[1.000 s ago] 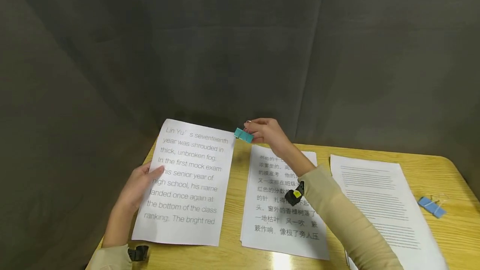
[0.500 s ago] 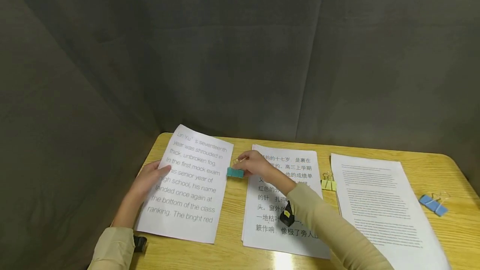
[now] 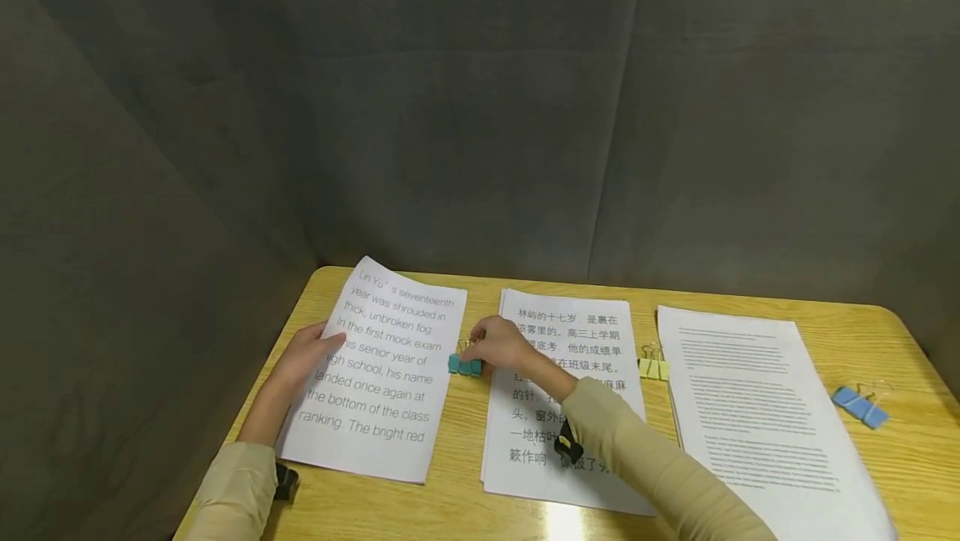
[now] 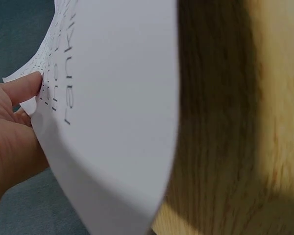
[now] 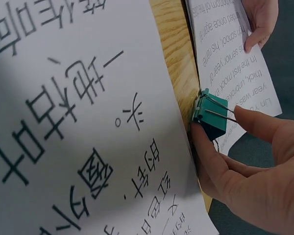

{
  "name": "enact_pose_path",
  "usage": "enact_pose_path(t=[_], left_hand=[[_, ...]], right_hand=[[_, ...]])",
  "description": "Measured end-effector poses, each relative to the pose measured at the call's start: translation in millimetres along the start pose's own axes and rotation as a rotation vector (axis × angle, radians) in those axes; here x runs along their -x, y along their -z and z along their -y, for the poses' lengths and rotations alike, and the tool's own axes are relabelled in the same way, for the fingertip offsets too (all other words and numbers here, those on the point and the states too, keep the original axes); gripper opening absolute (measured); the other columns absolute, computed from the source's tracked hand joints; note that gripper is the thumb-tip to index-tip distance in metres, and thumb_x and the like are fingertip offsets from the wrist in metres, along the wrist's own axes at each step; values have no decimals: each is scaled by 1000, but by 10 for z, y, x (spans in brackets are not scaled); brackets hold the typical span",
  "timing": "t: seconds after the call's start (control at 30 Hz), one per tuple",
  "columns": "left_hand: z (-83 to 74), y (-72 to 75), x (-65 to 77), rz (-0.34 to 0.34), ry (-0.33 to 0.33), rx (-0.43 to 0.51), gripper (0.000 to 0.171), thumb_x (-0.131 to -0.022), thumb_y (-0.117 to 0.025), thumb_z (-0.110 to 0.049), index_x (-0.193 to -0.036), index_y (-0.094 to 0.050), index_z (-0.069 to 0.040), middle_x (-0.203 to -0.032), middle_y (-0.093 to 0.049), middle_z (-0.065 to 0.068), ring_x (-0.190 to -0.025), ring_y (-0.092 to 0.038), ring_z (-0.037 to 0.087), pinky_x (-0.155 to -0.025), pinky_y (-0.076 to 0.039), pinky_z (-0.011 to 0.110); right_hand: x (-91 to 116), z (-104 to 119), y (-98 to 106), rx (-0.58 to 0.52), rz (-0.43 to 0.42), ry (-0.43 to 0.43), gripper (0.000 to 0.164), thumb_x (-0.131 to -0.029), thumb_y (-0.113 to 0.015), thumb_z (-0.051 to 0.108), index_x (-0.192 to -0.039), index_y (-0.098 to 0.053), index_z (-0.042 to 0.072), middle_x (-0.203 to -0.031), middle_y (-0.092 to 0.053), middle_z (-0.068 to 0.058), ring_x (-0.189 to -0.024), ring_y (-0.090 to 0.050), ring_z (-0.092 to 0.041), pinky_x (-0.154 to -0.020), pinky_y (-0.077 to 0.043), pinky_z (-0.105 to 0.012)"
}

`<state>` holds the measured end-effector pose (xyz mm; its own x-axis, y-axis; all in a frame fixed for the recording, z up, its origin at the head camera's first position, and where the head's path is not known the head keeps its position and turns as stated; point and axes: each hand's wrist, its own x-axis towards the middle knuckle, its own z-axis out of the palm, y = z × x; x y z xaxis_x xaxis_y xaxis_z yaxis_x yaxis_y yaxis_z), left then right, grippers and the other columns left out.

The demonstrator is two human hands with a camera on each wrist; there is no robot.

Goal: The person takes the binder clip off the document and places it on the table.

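Note:
My left hand (image 3: 302, 355) pinches the left edge of a paper (image 3: 375, 391) with large English print, thumb on the printed face. In the left wrist view the paper (image 4: 122, 103) bows, its near edge raised over the table. To its right, my right hand (image 3: 504, 346) holds a teal binder clip (image 3: 465, 366) in the gap between this paper and a stack of Chinese-printed pages (image 3: 570, 474). The right wrist view shows thumb and fingers around the clip (image 5: 214, 115), at its wire handles. The right forearm crosses above the Chinese pages.
A yellow binder clip (image 3: 654, 368) lies between the Chinese pages and a stack of small-print pages (image 3: 757, 408). Farther right on the wooden table (image 3: 892, 349) is a blue binder clip (image 3: 860, 406). A dark curtain (image 3: 480, 124) hangs behind the table.
My right hand has brought the teal clip down from the English paper's upper right corner to the gap beside it. The left hand has lowered the paper, its top tipping rightward.

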<state>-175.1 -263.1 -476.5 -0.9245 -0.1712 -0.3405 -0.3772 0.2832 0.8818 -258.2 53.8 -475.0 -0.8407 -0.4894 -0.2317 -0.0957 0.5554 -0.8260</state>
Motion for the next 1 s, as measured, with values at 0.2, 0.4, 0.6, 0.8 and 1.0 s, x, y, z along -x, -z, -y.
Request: enact_pose_path(t=[0.2, 0.4, 0.6, 0.8, 1.0], left_hand=[[30, -29, -78, -17, 18, -10, 46, -110, -46, -18, -149, -47, 6, -109, -72, 16, -82, -69, 19, -71, -54, 32], [39, -72, -144, -43, 38, -33, 46, -109, -46, -17, -148, -47, 7, -111, -71, 17, -84, -68, 19, -72, -53, 31], [60, -120, -212, -66, 57, -62, 46, -108, -47, -18, -147, -49, 7, -115, -68, 20, -91, -67, 24, -75, -52, 33], [77, -181, -243, -177, 39, -187, 52, -106, -47, -16, -149, -41, 11, -133, -57, 32, -117, -59, 44, -97, -49, 52], [-84, -261, -170, -316, -96, -411, 59, -109, -44, -24, -155, -30, 11, -150, -36, 38, -139, -36, 55, -113, -30, 66]], right_hand=[[-5, 12, 14, 112, 48, 30, 29, -85, -83, 12, -104, -72, -7, -81, -69, -10, -58, -62, -16, -56, -49, -24], [-10, 15, 15, 196, 87, 59, 16, -85, -81, 8, -88, -72, -4, -67, -64, -3, -51, -55, -10, -50, -44, -20], [-14, -7, 7, 225, 84, 94, 20, -86, -80, 6, -74, -65, 2, -59, -52, 1, -49, -44, -8, -48, -35, -19], [85, 26, 76, 232, 33, 142, 25, -91, -77, 11, -107, -71, -8, -89, -70, -11, -74, -59, -14, -64, -50, -26], [259, -29, 375, 195, -139, 252, 41, -99, -69, 14, -131, -62, -10, -115, -70, -22, -104, -68, -34, -88, -57, -45]])
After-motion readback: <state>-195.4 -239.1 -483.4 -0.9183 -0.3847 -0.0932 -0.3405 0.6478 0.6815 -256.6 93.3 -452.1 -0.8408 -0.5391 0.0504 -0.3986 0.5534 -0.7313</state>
